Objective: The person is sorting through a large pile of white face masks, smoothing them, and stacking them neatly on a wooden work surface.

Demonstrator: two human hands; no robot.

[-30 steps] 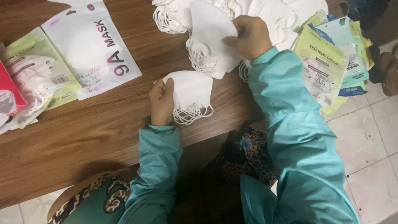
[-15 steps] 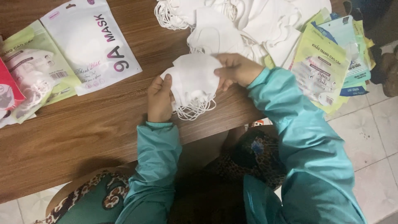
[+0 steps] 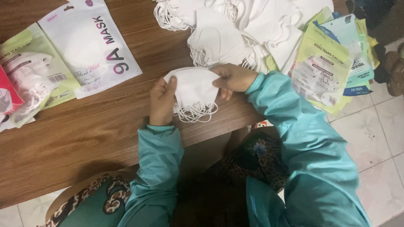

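Both hands hold one small stack of white face masks [image 3: 194,90] just above the near edge of the brown wooden table [image 3: 84,134]. How many masks are in the stack cannot be counted, since they lie flat on one another; only their bunched ear loops hang out below. The left hand [image 3: 162,101] pinches the stack's left edge with the thumb on top, and the right hand [image 3: 233,79] grips its upper right corner, fingers curled over it. Both arms wear teal sleeves.

Beyond the hands lies a loose heap of white masks [image 3: 227,29], too tangled to count and cut off by the top of the view. To the right sits a fanned pile of green and blue packets [image 3: 328,63], overlapping so that their number is unclear, with some overhanging the table edge. On the left are one white packet [image 3: 90,46], one pale green packet [image 3: 29,80] and a red packet [image 3: 6,98] mostly out of view. Nothing lies between the hands and the heap.
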